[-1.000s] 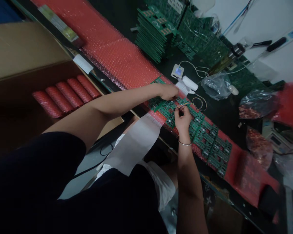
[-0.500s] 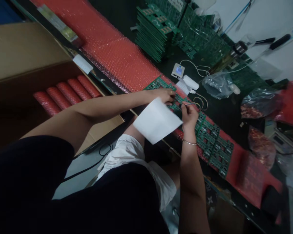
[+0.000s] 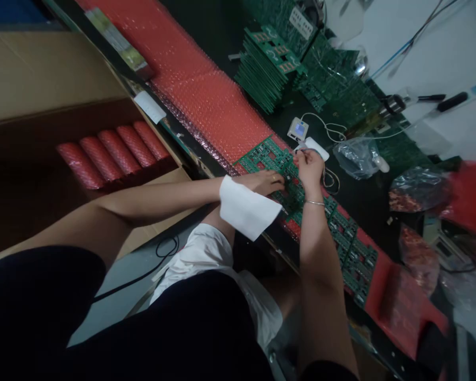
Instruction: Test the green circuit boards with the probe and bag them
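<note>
My left hand (image 3: 264,182) rests with bent fingers on a row of green circuit boards (image 3: 343,235) that lies on red bubble wrap (image 3: 206,100). A white paper strip (image 3: 248,209) hangs from under that hand, by the wrist. My right hand (image 3: 309,164), with a thin bracelet on its wrist, is closed in a pinch just beyond the left one, beside a white handheld device (image 3: 316,148). What the pinch holds is too small to make out. The two hands are a few centimetres apart over the same boards.
A tall stack of green boards (image 3: 267,71) stands at the back. Close by are a small white unit with a screen (image 3: 299,128), looped cables and clear plastic bags (image 3: 357,156). A cardboard box (image 3: 43,79) at left holds red wrapped rolls (image 3: 111,153).
My right hand moved away from me along the boards toward the white device. My left hand drew back toward me, and the long hanging paper strip came up into a short piece at its wrist.
</note>
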Action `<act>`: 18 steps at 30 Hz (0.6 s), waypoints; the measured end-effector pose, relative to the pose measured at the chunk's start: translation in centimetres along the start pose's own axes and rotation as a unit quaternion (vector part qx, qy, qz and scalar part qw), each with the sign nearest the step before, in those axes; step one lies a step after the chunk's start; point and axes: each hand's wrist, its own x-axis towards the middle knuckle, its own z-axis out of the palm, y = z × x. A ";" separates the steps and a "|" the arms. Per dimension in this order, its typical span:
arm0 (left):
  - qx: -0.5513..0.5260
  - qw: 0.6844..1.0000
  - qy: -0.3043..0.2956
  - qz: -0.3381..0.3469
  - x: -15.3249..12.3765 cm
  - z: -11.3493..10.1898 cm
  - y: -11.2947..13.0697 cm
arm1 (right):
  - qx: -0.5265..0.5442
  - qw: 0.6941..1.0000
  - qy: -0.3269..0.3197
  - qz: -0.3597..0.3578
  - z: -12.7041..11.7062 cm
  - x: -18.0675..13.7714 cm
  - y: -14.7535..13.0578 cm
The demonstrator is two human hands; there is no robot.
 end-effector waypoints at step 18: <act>-0.026 0.994 0.100 -0.027 -9.1 2.3 3.4 | -0.218 0.970 -0.057 -0.091 1.4 1.0 0.0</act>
